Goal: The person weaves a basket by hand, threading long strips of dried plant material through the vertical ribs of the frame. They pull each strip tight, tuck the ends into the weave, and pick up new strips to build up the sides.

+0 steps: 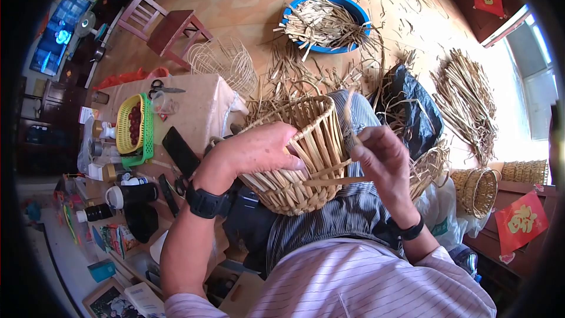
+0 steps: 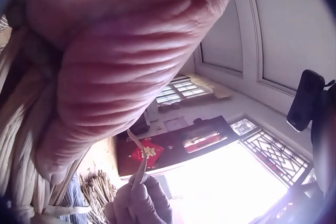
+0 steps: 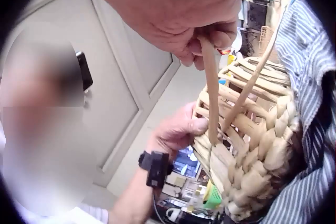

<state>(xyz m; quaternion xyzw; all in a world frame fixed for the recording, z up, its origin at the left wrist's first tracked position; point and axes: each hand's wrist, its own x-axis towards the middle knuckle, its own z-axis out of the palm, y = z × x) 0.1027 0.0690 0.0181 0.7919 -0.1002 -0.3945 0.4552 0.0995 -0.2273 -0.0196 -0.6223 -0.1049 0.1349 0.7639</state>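
Note:
A half-woven basket (image 1: 294,194) of pale plant strips lies tilted on the person's lap, its braided part toward the body. The left hand (image 1: 259,150) grips its side, fingers inside and thumb outside; the left wrist view shows this hand (image 2: 115,66) close up over the strips. To the right of the basket, the right hand (image 1: 385,162) pinches a flat strip (image 3: 211,87) that runs from the weave. In the right wrist view the right hand (image 3: 184,19) holds that strip between thumb and fingers, above the basket (image 3: 257,155). A second strip (image 3: 249,87) slants away from the weave.
Ahead on the floor stands a blue tub (image 1: 362,15) of dry strips. At left, a covered table (image 1: 194,100) bears scissors (image 1: 168,88), a phone (image 1: 179,150) and a yellow basket (image 1: 123,132). Right of the lap are a black bag (image 1: 415,112), straw bundles (image 1: 468,100) and finished baskets (image 1: 477,191).

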